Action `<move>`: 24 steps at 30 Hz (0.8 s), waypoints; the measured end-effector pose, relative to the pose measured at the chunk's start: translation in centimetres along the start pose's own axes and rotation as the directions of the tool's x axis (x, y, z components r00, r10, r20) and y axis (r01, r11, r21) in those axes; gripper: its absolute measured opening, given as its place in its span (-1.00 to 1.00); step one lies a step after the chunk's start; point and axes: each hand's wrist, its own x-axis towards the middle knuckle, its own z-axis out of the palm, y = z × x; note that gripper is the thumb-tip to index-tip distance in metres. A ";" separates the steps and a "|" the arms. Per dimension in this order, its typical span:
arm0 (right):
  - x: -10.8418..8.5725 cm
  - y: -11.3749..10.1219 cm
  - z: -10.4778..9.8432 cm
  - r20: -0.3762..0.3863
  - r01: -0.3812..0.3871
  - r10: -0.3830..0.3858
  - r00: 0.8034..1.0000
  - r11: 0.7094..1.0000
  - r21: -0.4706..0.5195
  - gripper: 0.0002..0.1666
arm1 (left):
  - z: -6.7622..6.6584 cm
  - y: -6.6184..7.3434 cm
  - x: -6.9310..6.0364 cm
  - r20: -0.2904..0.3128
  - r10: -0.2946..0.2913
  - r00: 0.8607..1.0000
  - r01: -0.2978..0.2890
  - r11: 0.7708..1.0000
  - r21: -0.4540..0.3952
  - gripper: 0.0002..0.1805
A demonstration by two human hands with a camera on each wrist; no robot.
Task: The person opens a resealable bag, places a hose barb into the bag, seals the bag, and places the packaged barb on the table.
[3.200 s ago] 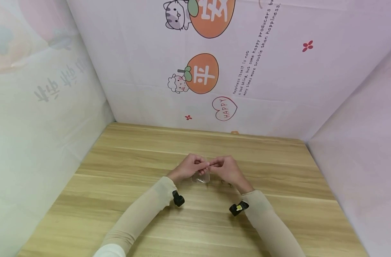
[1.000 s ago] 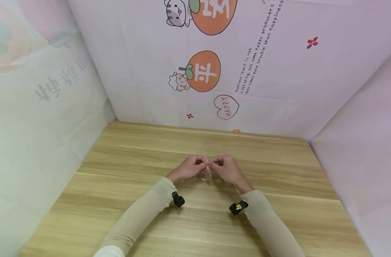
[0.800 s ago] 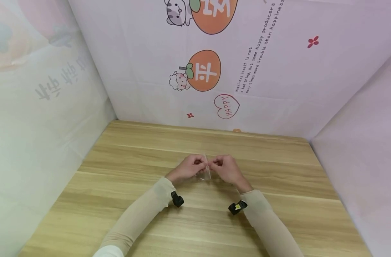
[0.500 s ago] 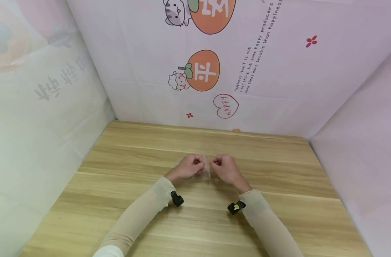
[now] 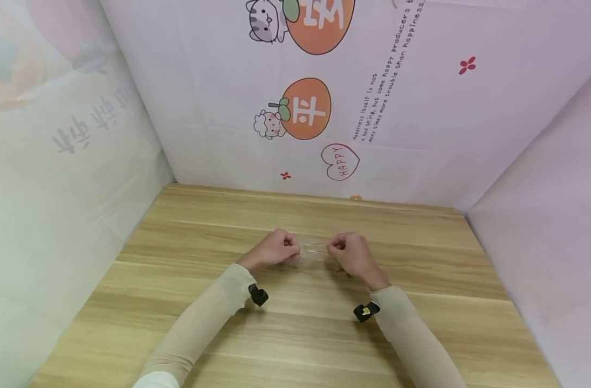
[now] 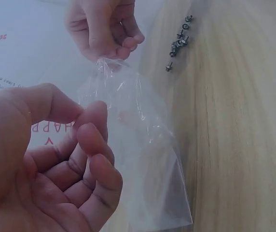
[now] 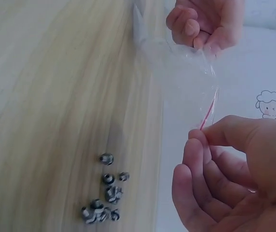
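A clear plastic zip bag (image 5: 314,250) stretches above the table between my two hands. My left hand (image 5: 276,248) pinches one side of its mouth between thumb and forefinger. Opposite it, my right hand (image 5: 352,253) pinches the other side, where the right wrist view shows a red line (image 7: 208,113) along the bag's edge. The body of the bag (image 6: 152,159) hangs slack in the left wrist view, and I see nothing inside it. Several small metal screws (image 7: 99,211), some apparently with washers, lie loose on the table below my right hand.
The wood-grain table (image 5: 295,334) is walled in by printed white cloth (image 5: 218,108) at the back and on both sides. A black wrist camera (image 5: 259,295) sits on the left forearm, another black camera (image 5: 366,311) on the right.
From fingertips nearly meeting, my hands have drawn apart, left hand leftward and right hand rightward. The bag's mouth is now spread between them, and the screws show more beside the right hand.
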 end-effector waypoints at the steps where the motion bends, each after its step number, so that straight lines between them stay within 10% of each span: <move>1: 0.1 -0.1 0.0 0.006 -0.005 0.005 1.000 1.000 0.003 -0.81 | -0.1 0.2 -0.1 -0.002 0.002 1.000 -0.002 1.000 0.017 -0.72; 11: 0.3 -1.1 0.1 0.067 -0.051 0.047 0.997 0.997 0.056 -0.82 | 0.4 0.6 -0.2 -0.089 0.106 0.990 -0.088 0.977 0.193 -0.73; 19: 0.4 -1.6 -0.2 0.075 -0.078 0.072 0.995 0.994 0.074 -0.80 | 1.2 0.3 -0.2 -0.081 0.218 0.973 -0.176 0.917 0.358 0.08; 24: 0.4 -2.2 -0.3 0.082 -0.074 0.068 0.994 0.994 0.075 -0.80 | 2.2 0.1 0.1 -0.050 0.204 0.978 -0.175 0.923 0.344 0.32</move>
